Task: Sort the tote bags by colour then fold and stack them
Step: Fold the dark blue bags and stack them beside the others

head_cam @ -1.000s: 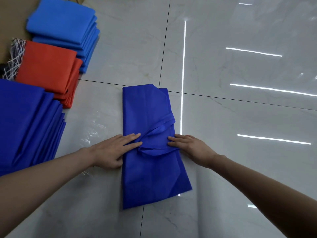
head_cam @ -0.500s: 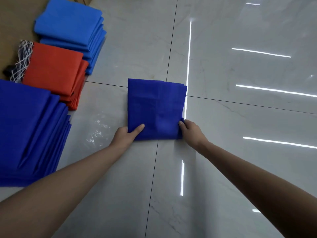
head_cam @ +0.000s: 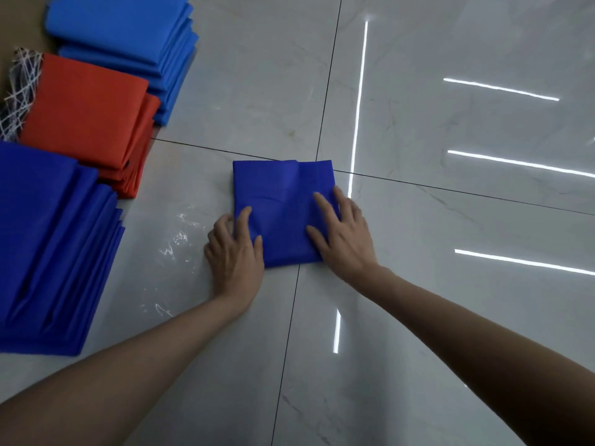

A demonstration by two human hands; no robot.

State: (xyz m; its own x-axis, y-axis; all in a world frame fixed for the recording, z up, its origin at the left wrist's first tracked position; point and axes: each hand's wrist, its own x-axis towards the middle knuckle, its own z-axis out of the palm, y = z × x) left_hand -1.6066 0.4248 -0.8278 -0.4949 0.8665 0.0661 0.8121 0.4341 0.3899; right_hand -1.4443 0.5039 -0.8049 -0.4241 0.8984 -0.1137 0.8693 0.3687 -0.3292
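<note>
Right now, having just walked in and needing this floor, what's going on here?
A person is folding tote bags on the floor. The left hand and right hand rest on a dark blue bag, folded into a square. Beside it lie a dark blue stack, an orange stack and a lighter blue stack.

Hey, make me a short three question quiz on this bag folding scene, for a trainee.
1. True or false: the left hand and right hand both touch the folded bag.
2. Which lies between the light blue stack and the dark blue stack? A: orange stack. B: green stack. C: white stack.
3. Fill in: by colour, the folded bag belongs on the ___ stack.
Key: 1 true; 2 A; 3 dark blue.
</note>
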